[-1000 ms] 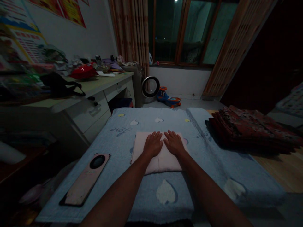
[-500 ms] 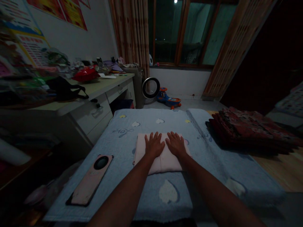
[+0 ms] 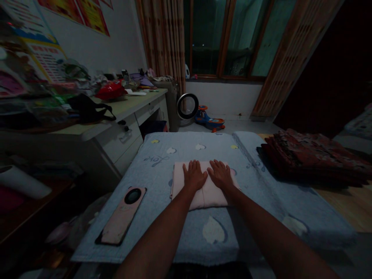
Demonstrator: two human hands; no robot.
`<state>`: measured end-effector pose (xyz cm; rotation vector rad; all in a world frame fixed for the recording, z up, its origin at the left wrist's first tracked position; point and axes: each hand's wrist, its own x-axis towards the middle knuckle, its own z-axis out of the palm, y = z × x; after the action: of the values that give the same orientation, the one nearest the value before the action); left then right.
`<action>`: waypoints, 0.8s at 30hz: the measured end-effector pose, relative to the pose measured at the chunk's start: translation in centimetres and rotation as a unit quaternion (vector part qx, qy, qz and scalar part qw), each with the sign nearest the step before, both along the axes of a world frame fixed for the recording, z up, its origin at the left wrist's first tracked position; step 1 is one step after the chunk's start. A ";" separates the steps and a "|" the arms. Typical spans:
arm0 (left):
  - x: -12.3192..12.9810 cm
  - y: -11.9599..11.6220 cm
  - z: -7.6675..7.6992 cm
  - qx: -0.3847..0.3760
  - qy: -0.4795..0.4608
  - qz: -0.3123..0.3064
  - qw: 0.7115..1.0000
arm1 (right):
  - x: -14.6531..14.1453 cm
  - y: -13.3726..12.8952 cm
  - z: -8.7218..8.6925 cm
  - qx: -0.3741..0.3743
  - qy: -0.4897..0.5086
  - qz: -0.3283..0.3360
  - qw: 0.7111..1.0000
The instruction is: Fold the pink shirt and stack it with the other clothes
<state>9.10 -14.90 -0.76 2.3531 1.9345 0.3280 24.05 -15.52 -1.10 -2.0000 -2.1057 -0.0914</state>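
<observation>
A folded pale pink cloth (image 3: 211,197) lies flat on a light blue cover (image 3: 157,174) patterned with hearts. My left hand (image 3: 194,175) rests palm down on the left part of the pink cloth, its fingers spread and pointing away from me. Beside it, my right hand (image 3: 221,174) lies flat on the right part, fingers apart too. The two thumbs are close to each other near the middle of the cloth. Neither hand grips anything. To the left, a phone in a pink case (image 3: 120,219) lies on the cover.
A stack of dark red patterned fabric (image 3: 314,159) stands at the right. At the left, a desk (image 3: 128,110) holds a red bag (image 3: 112,91), a black strap item and clutter. Beyond the cover are a round ring-shaped object (image 3: 187,106) and a blue ride-on toy (image 3: 209,121).
The whole view has shifted slightly, so things appear a little further right. Both hands stay flat on the pink cloth, with hardly any change in their pose.
</observation>
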 end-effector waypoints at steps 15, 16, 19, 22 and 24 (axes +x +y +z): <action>-0.1 0.1 -0.2 0.004 -0.010 0.000 1.000 | 0.1 0.0 -0.2 0.003 -0.017 0.010 1.000; -0.1 0.1 -0.2 0.004 -0.011 0.001 1.000 | 0.1 0.0 -0.2 0.003 -0.016 0.010 1.000; 0.0 0.0 -0.1 0.002 -0.012 0.002 1.000 | 0.0 -0.1 -0.2 0.006 -0.013 0.007 1.000; -0.1 0.0 0.1 -0.004 -0.008 0.001 1.000 | 0.0 -0.2 -0.2 0.009 -0.012 0.007 1.000; -0.1 0.0 0.2 -0.008 -0.004 0.000 1.000 | 0.0 -0.2 -0.2 0.008 -0.013 0.007 1.000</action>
<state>9.02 -14.91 -0.60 2.3387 1.9257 0.3220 24.09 -15.76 -1.30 -1.9863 -2.1271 -0.1325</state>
